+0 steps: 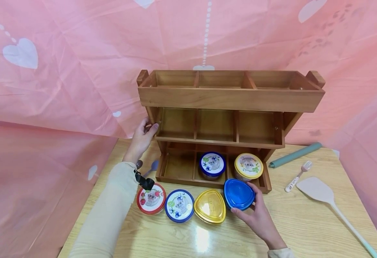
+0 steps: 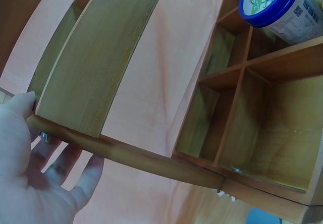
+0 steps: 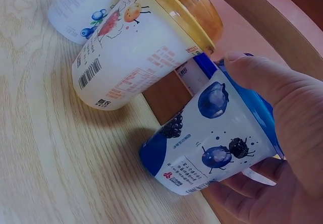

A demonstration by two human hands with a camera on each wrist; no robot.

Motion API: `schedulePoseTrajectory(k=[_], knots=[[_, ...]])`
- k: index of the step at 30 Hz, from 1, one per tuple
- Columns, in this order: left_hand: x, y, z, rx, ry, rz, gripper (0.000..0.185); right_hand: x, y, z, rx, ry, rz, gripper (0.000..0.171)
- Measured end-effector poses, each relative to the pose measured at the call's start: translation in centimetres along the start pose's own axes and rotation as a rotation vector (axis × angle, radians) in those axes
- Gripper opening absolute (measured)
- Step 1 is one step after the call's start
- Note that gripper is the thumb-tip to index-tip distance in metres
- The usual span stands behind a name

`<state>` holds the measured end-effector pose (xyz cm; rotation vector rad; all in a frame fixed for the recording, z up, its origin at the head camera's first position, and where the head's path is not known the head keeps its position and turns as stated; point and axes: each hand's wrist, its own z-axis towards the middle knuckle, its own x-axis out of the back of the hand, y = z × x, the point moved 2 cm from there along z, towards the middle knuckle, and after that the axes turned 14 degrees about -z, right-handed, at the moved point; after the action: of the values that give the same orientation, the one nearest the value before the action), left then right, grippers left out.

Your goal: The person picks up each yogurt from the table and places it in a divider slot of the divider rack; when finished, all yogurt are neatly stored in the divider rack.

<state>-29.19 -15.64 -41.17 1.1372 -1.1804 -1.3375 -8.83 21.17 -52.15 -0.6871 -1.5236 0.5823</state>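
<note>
While in right hand (image 1: 260,221), blue-lidded cup (image 1: 239,194) against thumb (image 3: 270,80).

Holds left arm (image 1: 119,190) extended forward in pale sleeve (image 1: 101,222) | grips with left hand (image 1: 141,138), with thumb (image 2: 17,104) above and other fingers (image 2: 87,178) spread below | grips also with right hand (image 1: 257,216), with thumb (image 3: 270,77) and curved fingers (image 3: 234,201) set opposite to each other, in pale cuff (image 1: 280,253) at wrist
</note>
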Motion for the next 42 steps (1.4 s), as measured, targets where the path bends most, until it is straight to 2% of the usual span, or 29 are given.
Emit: schedulePoseTrajectory(k=[5, 13, 17, 24, 31, 38, 42], knots=[[0.1, -0.2, 0.1, 0.002, 0.008, 0.010, 0.051, 0.9, -0.4, -0.4, -0.001, 0.005, -0.008, 0.098], [0.0, -0.4, 0.3, -0.017, 0.023, -0.011, 0.049, 3.7, -1.7, -1.6, 0.032, 0.060, -0.058, 0.096], [0.0, -0.4, 0.3, -0.014, 0.030, -0.012, 0.048, 5.1, -3.0, -2.2, 0.076, 0.096, -0.031, 0.099], [-0.1, 0.0, 0.1, 0.007, 0.022, -0.020, 0.049, 6.2, -6.2, -2.0, 0.168, 0.089, 0.033, 0.101], [0.0, -0.8, 0.5, -0.001, 0.019, -0.022, 0.052, 5.8, -9.4, 0.5, 0.266, -0.031, 0.149, 0.093], [-0.1, -0.8, 0.6, -0.008, 0.028, -0.016, 0.050, 3.9, -11.1, 3.2, 0.268, -0.221, 0.167, 0.088], [0.1, -0.6, 0.6, -0.010, 0.031, -0.013, 0.049, 2.8, -12.0, 4.5, 0.257, -0.290, 0.181, 0.088]])
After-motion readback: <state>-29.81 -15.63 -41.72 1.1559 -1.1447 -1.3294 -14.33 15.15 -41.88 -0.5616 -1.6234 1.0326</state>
